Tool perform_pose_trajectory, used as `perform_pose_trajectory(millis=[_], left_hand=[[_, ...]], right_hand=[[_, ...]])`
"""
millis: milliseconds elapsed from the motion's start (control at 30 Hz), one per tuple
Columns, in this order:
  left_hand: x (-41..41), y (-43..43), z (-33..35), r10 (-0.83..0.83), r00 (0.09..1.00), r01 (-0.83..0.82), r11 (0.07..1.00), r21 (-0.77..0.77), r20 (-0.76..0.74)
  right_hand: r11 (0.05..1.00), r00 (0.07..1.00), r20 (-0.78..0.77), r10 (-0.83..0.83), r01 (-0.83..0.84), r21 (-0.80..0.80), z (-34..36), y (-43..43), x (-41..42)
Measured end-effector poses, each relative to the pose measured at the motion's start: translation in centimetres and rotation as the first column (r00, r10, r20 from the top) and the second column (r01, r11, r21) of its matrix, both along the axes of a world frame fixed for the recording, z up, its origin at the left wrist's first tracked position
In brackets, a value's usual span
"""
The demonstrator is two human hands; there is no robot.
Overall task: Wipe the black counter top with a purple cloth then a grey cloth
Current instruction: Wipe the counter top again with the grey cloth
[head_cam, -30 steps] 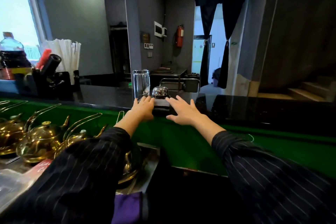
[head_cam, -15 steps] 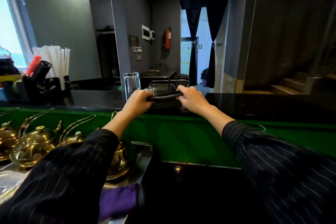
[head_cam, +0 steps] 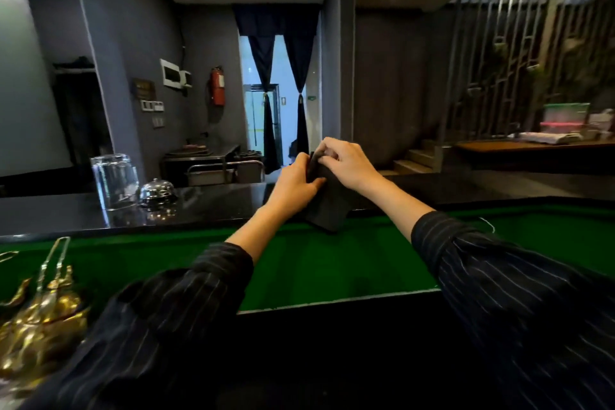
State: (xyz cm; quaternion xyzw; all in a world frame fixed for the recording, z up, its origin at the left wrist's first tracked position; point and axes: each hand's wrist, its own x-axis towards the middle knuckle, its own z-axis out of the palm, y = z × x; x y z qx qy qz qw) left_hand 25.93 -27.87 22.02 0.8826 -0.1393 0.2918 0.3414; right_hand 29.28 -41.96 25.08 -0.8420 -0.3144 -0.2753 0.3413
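dark grey cloth (head_cam: pixel 329 206) hangs above the near edge of the black desk (head_cam: pixel 206 206), right of the silver bell (head_cam: pixel 156 191), held by both grips: left grip (head_cam: pixel 293 186) curls round its left side, right grip (head_cam: pixel 346 163) pinches its top edge. upturned glass (head_cam: pixel 114 181) stands just left of the bell. green ledge (head_cam: pixel 316 263) lies nearer than the bell, gold teapots (head_cam: pixel 36 326) nearer and far left of it.

No legible text. Dark wall plaque (head_cam: pixel 143 89) far left: gold lettering blurred. Small green sign (head_cam: pixel 311 97) far centre: unreadable.
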Motion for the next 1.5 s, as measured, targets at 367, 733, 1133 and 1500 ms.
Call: perform_pose_trajectory(millis=[367, 733, 1133, 1500], left_hand=[[5.3, -14.7, -2.1, 0.029, 0.998, -0.055, 0.845, -0.532, -0.057], [12.2, -17.5, -7.1, 0.293, 0.952, -0.294, 0.81, 0.508, 0.085], [17.2, -21.6, -5.4, 0.311, 0.89, 0.044, 0.672, 0.739, -0.335], [22.0, -26.6, -5.2, 0.316, 0.849, 0.081, 0.714, 0.695, -0.423]], right_hand=[[0.988, 0.932, -0.363, 0.007, 0.051, 0.149, -2.0, -15.8, 4.8], [0.939, 0.929, -0.235, -0.285, 0.221, -0.265, -9.3, -20.6, 11.8], [0.85, 0.88, -0.234, -0.414, 0.28, -0.447, -9.2, -25.2, 14.7], [0.86, 0.825, -0.243, -0.51, 0.479, -0.177, -10.1, -25.1, 17.2]])
